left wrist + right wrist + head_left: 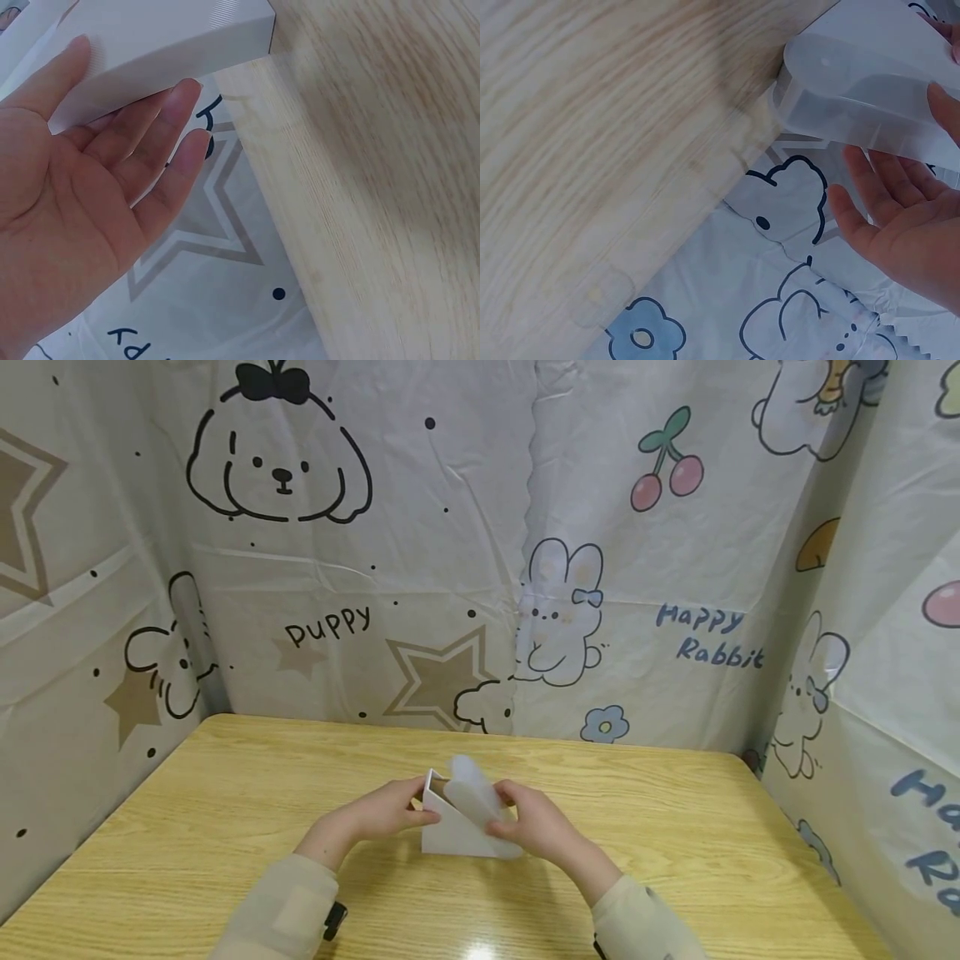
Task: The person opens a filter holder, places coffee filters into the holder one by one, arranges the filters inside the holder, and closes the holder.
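A white box [446, 833] with a slanted upper edge stands on the table, and a brown patch shows inside its opening. My left hand [386, 810] holds it by its left end. In the left wrist view the thumb lies on one face of the box [172, 56], with fingers along its other side. A translucent plastic case [474, 793] with rounded ends leans at a tilt against the box's slanted side. My right hand [538, 820] grips this case between thumb and fingers. Whether anything is inside the case cannot be made out.
The wooden table [225, 827] extends around the hands. A printed cloth [420, 527] with cartoon animals and stars hangs behind it and along both sides. Black bands [335, 920] show at the sleeves.
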A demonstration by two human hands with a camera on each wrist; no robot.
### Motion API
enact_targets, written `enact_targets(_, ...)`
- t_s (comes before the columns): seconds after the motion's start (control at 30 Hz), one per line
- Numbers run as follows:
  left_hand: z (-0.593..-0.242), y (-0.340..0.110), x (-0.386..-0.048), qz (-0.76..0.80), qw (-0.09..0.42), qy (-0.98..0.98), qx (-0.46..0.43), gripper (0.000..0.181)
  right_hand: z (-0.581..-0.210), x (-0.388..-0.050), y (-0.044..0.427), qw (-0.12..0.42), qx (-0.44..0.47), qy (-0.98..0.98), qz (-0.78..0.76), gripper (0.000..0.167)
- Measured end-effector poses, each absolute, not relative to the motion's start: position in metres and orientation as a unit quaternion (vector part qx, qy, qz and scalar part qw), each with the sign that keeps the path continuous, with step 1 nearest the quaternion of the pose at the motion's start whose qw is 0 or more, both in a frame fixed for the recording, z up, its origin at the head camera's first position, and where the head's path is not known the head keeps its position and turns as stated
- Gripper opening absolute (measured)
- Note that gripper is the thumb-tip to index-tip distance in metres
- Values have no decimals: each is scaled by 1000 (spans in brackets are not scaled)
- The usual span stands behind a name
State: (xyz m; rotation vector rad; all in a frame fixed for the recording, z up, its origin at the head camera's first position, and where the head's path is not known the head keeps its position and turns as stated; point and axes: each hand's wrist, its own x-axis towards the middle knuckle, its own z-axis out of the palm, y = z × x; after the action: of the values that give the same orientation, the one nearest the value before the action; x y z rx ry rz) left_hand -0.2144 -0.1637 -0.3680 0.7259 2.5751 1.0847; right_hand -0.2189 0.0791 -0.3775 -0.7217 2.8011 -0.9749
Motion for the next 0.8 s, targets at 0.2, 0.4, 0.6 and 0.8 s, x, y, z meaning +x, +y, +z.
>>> enact_targets(0.2, -371, -163, -216, 369, 121, 886, 253, 33, -379, -218, 80, 48, -237, 919, -312, 40)
enact_targets(0.4, -373, -163, -217, 359, 116, 889, 260, 34, -381, -217, 79, 53, -232, 923, -301, 41)
enact_targets(0.6, -373, -164, -217, 362, 118, 888, 257, 34, -382, -218, 79, 51, -234, 925, -297, 41)
enact_targets(0.8, -373, -163, -216, 363, 119, 888, 257, 34, -382, -217, 80, 54, -234, 927, -290, 38)
